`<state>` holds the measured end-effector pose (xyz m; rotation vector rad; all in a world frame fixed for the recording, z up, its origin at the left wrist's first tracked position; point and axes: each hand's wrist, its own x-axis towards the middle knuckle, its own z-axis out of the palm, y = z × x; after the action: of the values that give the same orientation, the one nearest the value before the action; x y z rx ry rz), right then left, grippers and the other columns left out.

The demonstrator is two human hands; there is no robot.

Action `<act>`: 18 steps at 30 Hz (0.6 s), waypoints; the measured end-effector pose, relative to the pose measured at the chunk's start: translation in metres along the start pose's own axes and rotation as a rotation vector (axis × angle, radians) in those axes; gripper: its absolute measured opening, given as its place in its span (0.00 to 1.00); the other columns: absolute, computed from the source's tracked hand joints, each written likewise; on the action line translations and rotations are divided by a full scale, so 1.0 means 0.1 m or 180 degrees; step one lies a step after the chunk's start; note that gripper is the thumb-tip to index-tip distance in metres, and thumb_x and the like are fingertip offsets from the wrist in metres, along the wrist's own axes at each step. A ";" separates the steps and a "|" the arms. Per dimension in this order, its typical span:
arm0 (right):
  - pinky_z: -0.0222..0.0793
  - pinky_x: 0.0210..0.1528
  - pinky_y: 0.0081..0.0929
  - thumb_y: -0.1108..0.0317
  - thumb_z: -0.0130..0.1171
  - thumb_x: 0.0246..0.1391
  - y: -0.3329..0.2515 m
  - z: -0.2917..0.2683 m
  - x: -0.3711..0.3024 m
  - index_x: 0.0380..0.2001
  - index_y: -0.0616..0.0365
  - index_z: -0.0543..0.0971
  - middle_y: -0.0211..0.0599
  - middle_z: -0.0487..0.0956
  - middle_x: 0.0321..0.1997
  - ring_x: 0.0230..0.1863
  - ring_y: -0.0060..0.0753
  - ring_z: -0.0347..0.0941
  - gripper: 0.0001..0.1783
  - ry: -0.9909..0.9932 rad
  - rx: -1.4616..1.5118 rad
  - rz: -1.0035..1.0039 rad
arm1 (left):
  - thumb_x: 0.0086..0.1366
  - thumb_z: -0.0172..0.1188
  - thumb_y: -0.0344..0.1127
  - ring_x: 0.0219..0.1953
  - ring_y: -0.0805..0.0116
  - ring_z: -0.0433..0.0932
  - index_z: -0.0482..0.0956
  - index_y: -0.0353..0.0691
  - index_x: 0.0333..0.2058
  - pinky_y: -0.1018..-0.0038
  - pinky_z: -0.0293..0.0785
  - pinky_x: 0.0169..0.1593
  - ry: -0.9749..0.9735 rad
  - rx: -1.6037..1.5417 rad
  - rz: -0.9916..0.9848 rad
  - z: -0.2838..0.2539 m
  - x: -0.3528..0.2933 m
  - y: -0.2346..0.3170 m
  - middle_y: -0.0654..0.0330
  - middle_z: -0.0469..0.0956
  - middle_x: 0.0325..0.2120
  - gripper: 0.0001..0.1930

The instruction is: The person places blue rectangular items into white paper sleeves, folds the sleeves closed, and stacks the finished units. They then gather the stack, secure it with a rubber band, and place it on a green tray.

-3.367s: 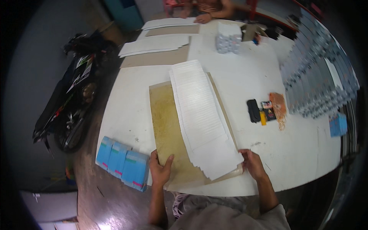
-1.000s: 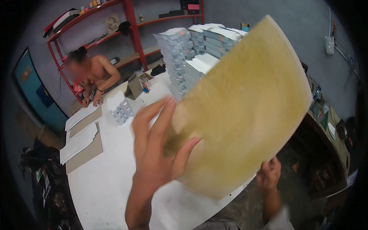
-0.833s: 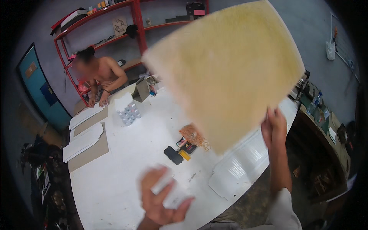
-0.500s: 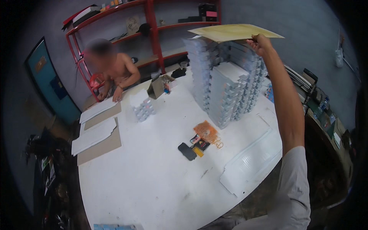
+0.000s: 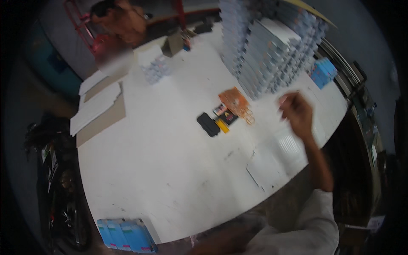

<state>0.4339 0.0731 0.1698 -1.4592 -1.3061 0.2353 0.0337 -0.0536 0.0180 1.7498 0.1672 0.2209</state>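
Note:
My right hand [image 5: 297, 112] hangs over the right side of the white table [image 5: 170, 165], smeared by motion. Its fingers are loosely bent and apart, with nothing visible in them. Beneath it lies a clear plastic sheet [image 5: 289, 144]. Beyond the hand rise tall stacks of pale folded cartons [image 5: 265, 53], and a yellow sheet [image 5: 312, 10] rests on top, cut off by the upper edge. A dark blurred shape [image 5: 225, 238] at the lower edge seems to be my left forearm; the fingers there cannot be made out.
Mid-table lie an orange mesh bag [image 5: 233, 101], a black case [image 5: 208, 124] and a yellow item [image 5: 222, 125]. Blue packs stand at the near left [image 5: 127, 235] and far right [image 5: 324, 73]. Across the table, a person [image 5: 123, 23] is by white sheets [image 5: 97, 107] and a small carton stack [image 5: 155, 69].
My right hand has let go of the yellow sheet, now on the stacks, and come down toward me over the table. The view has tilted down, bringing the near blue packs fully into sight.

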 end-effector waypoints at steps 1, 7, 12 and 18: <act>0.73 0.27 0.20 0.72 0.67 0.63 0.10 0.16 -0.46 0.43 0.63 0.79 0.29 0.81 0.27 0.24 0.18 0.76 0.10 -0.0221 0.0032 0.0450 | 0.60 0.75 0.43 0.66 0.42 0.70 0.69 0.40 0.66 0.51 0.66 0.68 0.0138 0.0017 -0.0145 0.01 -0.03 0.03 0.40 0.71 0.64 0.39; 0.76 0.40 0.34 0.78 0.62 0.62 -0.35 0.85 -2.37 0.52 0.67 0.74 0.45 0.78 0.44 0.39 0.36 0.77 0.16 0.0331 0.0540 0.0211 | 0.61 0.73 0.33 0.61 0.53 0.79 0.78 0.39 0.59 0.63 0.70 0.66 0.1485 0.0085 -0.1235 -0.64 0.40 0.41 0.49 0.81 0.55 0.27; 0.71 0.50 0.44 0.74 0.65 0.59 -0.50 1.36 -2.69 0.56 0.66 0.73 0.54 0.75 0.52 0.49 0.51 0.73 0.23 -0.1208 -0.0444 -0.0313 | 0.61 0.74 0.30 0.57 0.55 0.82 0.80 0.34 0.55 0.65 0.74 0.62 0.1831 0.0180 -0.0825 -0.70 0.60 0.17 0.48 0.83 0.51 0.23; 0.66 0.62 0.56 0.68 0.69 0.55 -0.23 0.92 -2.78 0.62 0.65 0.71 0.65 0.71 0.62 0.61 0.69 0.68 0.32 -0.1214 -0.0716 -0.0367 | 0.61 0.72 0.28 0.57 0.56 0.82 0.81 0.33 0.54 0.66 0.74 0.62 0.1903 0.0127 -0.0936 -0.63 0.56 0.13 0.49 0.84 0.51 0.22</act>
<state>0.2502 -0.0992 0.0189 -1.5701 -1.7665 0.3089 0.0725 0.0168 0.0454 1.6306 0.8594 0.5221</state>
